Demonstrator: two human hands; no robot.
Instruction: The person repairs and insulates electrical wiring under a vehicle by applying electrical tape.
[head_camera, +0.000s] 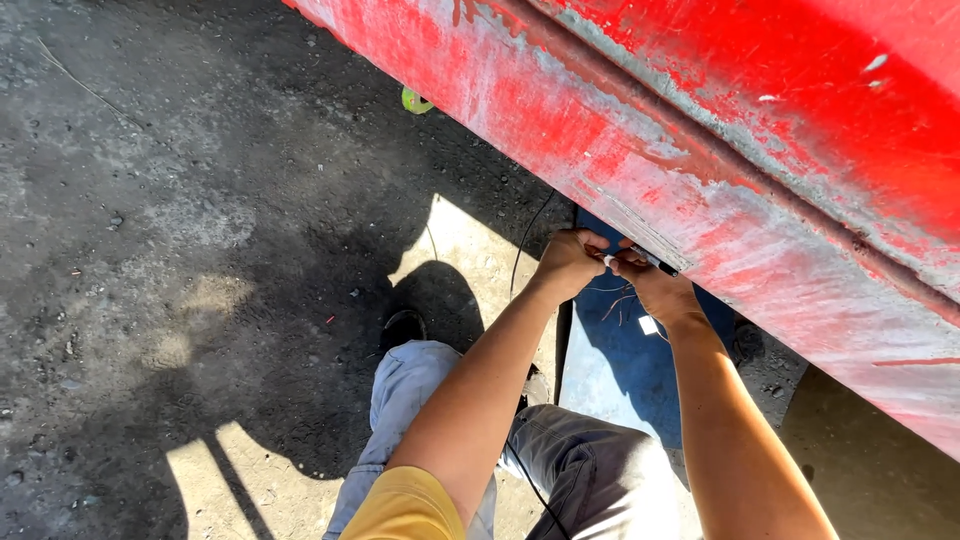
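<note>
Left hand (568, 262) closed on thin wires, frame centre | right hand (655, 288) fingers pinched round small dark tool (652, 260) at lower edge of red panel (620, 150) | tool tip best kept steady, wires held taut; black cable (527, 235) kept clear.

Hard sunlight; the red panel (700, 130) glares bright. The person's deep shadow lies across the ground (200, 250), with lit patches between. Focus sharp, slight bending at edges.
</note>
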